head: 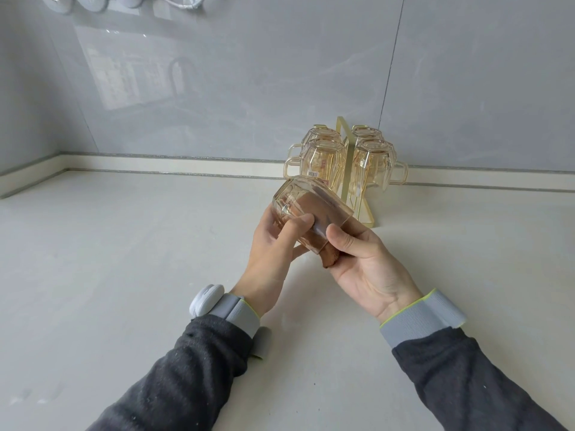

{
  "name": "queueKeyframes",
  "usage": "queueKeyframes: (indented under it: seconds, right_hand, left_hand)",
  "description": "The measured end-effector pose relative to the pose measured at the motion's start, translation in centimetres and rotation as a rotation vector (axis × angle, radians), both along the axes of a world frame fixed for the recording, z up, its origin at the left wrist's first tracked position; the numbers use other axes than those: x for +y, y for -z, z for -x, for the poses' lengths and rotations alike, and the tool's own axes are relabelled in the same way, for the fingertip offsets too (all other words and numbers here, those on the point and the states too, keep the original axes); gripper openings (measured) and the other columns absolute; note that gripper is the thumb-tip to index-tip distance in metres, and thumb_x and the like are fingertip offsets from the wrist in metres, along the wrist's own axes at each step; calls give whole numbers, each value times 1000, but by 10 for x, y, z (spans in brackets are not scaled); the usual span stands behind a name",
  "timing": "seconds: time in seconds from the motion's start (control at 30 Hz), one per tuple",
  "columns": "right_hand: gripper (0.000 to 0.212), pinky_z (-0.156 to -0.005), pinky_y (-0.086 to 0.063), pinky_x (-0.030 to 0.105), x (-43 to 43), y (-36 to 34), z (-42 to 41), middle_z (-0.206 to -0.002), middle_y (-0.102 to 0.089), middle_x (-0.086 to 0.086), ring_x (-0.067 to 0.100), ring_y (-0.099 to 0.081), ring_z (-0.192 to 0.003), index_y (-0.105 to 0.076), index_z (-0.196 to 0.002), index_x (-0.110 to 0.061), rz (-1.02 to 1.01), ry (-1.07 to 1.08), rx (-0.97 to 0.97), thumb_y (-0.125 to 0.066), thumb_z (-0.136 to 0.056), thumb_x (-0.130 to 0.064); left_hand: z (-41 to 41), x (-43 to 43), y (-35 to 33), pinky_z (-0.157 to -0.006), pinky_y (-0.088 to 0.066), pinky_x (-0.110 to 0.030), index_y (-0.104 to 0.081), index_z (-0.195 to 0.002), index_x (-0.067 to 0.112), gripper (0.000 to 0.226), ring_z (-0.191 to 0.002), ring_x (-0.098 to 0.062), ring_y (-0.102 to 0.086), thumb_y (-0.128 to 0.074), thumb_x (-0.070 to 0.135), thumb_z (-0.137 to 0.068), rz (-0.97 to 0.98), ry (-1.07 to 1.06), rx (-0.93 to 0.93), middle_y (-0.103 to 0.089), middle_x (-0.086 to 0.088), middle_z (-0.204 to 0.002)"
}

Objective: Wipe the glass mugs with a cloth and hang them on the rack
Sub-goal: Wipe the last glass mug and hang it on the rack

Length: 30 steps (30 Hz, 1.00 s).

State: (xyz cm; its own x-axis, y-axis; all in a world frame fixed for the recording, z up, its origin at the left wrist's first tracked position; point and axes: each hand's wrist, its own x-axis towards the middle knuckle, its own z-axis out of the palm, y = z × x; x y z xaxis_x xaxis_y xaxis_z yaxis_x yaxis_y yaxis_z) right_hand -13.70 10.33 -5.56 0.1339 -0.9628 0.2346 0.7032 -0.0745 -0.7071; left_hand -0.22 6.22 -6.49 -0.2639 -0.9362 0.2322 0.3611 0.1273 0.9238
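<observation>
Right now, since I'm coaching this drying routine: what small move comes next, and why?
Probably twist the brown cloth round inside the held mug: the left hand grips its wall, the right hand has the cloth pushed into its mouth.

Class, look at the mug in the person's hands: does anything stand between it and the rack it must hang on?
Nothing visible does: only bare counter lies between the held mug and the rack. That rack carries four mugs, and no free hook is visible; the cloth is inside the held mug.
</observation>
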Motion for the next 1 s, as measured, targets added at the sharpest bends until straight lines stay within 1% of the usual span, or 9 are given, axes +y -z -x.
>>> queueKeyframes:
  seconds: [0.1, 0.17, 0.23, 0.3, 0.47, 0.57, 0.63, 0.9, 1.0]
  right_hand:
    - [64, -108, -48, 35, 2, -1, -1, -131, -64, 23, 32, -62, -124, -62, -132, -3, -106, 67, -17, -74, -70, -3]
    - [49, -92, -58, 30, 3, -3, -1, -118, -71, 20, 29, -70, -109, -68, -121, -6, -136, 108, -14, -67, -73, 0]
    - [45, -78, -59, 26, 3, -4, -2, -111, -73, 18, 27, -73, -98, -68, -117, -7, -141, 128, 1, -64, -74, 3]
    - [42, -76, -59, 25, 4, -7, -3, -109, -74, 17, 26, -73, -96, -69, -114, -8, -135, 135, 24, -64, -74, 2]
    - [36, -92, -57, 27, 7, -9, -3, -119, -72, 18, 26, -71, -108, -75, -112, -9, -125, 113, 44, -65, -78, -3]
    - [45, -113, -41, 34, 9, -9, -2, -126, -69, 18, 25, -66, -119, -65, -128, -5, -121, 91, 56, -63, -84, -6]
    - [49, -120, -31, 39, 9, -8, -1, -131, -66, 19, 26, -63, -124, -63, -132, -4, -108, 66, 39, -66, -83, -6]
    - [42, -122, -28, 49, 10, -7, -6, -135, -64, 14, 32, -55, -132, -70, -126, -11, -5, 20, 5, -58, -86, -5]
    - [43, -121, -30, 45, 9, -7, -5, -134, -65, 13, 31, -55, -132, -70, -127, -10, 8, 7, -5, -59, -86, -5]
  left_hand:
    - [0, -2, 0, -82, -62, -34, -59, -131, 11, 67, -91, -15, -72, -78, 34, -70, 11, -75, -18, -74, -6, -105]
    - [0, -3, 0, -87, -63, -38, -59, -134, 12, 63, -93, -14, -72, -75, 27, -75, 17, -106, -26, -75, -4, -108]
    - [1, -3, 0, -90, -63, -41, -59, -135, 12, 63, -92, -13, -73, -74, 26, -75, 19, -122, -26, -75, -4, -108]
    - [1, -3, 0, -90, -63, -43, -59, -135, 12, 62, -91, -13, -72, -74, 25, -77, 23, -127, -35, -74, -5, -108]
    - [0, -4, 2, -87, -63, -42, -58, -133, 12, 74, -93, -17, -72, -76, 42, -68, 19, -111, -51, -73, -12, -112]
    - [0, -3, 2, -81, -62, -35, -58, -131, 11, 75, -88, -15, -71, -74, 45, -67, 24, -81, -48, -73, -11, -108]
    - [-1, -3, 2, -81, -61, -34, -59, -130, 12, 72, -85, -14, -70, -73, 46, -68, 22, -62, -48, -72, -8, -104]
    - [2, -1, 3, -86, -62, -35, -59, -128, 14, 57, -94, -17, -72, -72, 28, -75, 44, -14, -98, -73, -3, -101]
    - [1, -2, 3, -82, -61, -30, -60, -126, 16, 49, -91, -12, -70, -70, 26, -79, 42, 11, -102, -72, 3, -98]
